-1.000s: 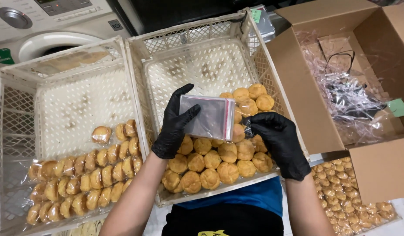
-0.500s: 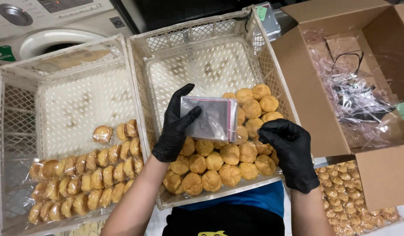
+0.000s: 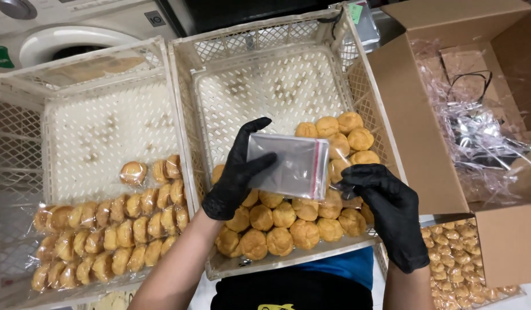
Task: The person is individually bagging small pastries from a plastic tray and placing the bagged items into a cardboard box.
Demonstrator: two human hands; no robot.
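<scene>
two black-gloved hands work over the middle white plastic lattice crate (image 3: 288,86), which holds a heap of round golden-brown unwrapped buns (image 3: 294,221) at its near end. the left hand (image 3: 238,172) pinches a small clear plastic pouch with a red strip along one edge (image 3: 287,166), thumb on its front face and fingers behind it, holding it up flat above the buns. the right hand (image 3: 386,209) sits just beside the pouch's right edge, fingers curled down among the buns; whether it grips one i cannot tell. to the left, a second white lattice crate (image 3: 99,132) carries rows of buns sealed in clear wrappers (image 3: 110,232). on the right stands an open brown cardboard box (image 3: 415,126) with crumpled clear film (image 3: 478,132) inside.
</scene>
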